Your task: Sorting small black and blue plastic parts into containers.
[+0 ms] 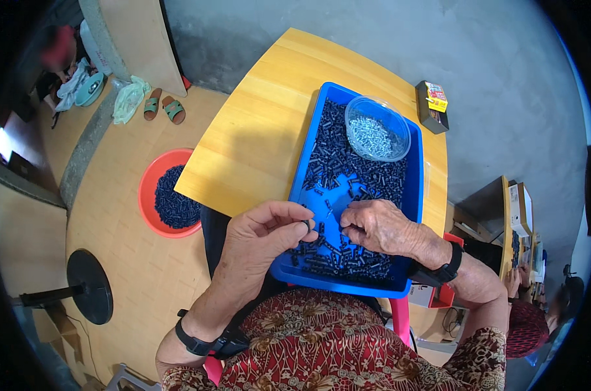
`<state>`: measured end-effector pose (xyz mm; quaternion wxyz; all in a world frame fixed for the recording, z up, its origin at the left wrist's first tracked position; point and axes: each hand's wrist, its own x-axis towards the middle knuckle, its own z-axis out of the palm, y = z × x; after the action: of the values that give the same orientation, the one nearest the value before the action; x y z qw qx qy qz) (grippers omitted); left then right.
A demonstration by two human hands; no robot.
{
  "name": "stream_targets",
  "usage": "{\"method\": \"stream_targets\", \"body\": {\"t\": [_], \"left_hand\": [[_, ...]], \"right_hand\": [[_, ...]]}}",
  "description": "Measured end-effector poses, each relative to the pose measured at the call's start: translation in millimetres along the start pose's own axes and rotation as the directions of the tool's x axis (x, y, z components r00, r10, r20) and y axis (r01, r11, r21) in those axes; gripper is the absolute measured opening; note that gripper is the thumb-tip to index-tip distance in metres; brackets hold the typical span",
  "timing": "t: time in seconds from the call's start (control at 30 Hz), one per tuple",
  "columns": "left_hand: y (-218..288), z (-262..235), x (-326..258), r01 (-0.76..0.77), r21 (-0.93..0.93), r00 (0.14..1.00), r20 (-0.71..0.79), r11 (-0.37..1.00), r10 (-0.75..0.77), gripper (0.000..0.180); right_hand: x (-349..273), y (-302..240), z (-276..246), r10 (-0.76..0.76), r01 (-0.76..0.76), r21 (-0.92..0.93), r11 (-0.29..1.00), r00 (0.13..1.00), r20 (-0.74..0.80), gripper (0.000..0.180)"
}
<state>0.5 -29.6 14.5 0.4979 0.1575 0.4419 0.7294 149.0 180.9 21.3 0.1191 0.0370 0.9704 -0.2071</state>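
Over the near left side of a blue plastic tray (300, 171), my left hand (263, 234) pinches a small black part (306, 225) between thumb and fingertips. My right hand (385, 228) hovers at the tray's middle with its fingers drawn together; whatever they grip, if anything, is hidden. Loose small black cylindrical parts (334, 146) fill much of the tray, thinning to bare blue between my hands. At the tray's far right a clear round tub (401, 121) rests on the parts, holding many tiny silvery metal pieces (371, 135).
The tray sits on a yellow wooden table (256, 124). A dark box (432, 117) stands at its far right corner. On the floor to the left are an orange-red basin (149, 207) of black parts, sandals (173, 109) and a black round base (90, 287). Other people sit far left and right.
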Motion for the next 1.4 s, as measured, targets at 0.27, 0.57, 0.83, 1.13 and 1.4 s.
{"method": "stream_targets", "body": {"t": [0.27,0.57,0.83,1.13,1.4], "left_hand": [[-0.8,-0.4,1.4,0.003,-0.037,1.0,0.007,0.999,-0.003,0.017],[-1.4,0.7,0.8,-0.005,-0.061,1.0,0.006,0.998,0.006,0.018],[-3.0,-4.0,1.4,0.011,-0.06,1.0,-0.011,0.998,-0.011,0.02],[-2.7,-4.1,2.5,0.023,-0.055,1.0,-0.004,0.998,-0.024,0.022],[-5.4,-3.5,2.2,0.01,-0.062,1.0,-0.014,0.998,-0.011,0.021]], "right_hand": [[16.3,-5.6,-3.2,-0.05,0.051,0.002,0.999,0.987,-0.15,0.01],[31.0,3.2,7.0,-0.245,0.22,-0.16,0.962,0.955,-0.164,0.006],[22.2,-5.3,-18.7,0.085,0.01,0.352,0.936,0.963,-0.254,0.012],[13.4,-18.3,-18.0,-0.105,0.226,0.183,0.957,0.856,-0.507,0.01],[-1.2,2.9,-22.6,0.048,0.024,0.186,0.982,0.928,-0.37,0.011]]}}
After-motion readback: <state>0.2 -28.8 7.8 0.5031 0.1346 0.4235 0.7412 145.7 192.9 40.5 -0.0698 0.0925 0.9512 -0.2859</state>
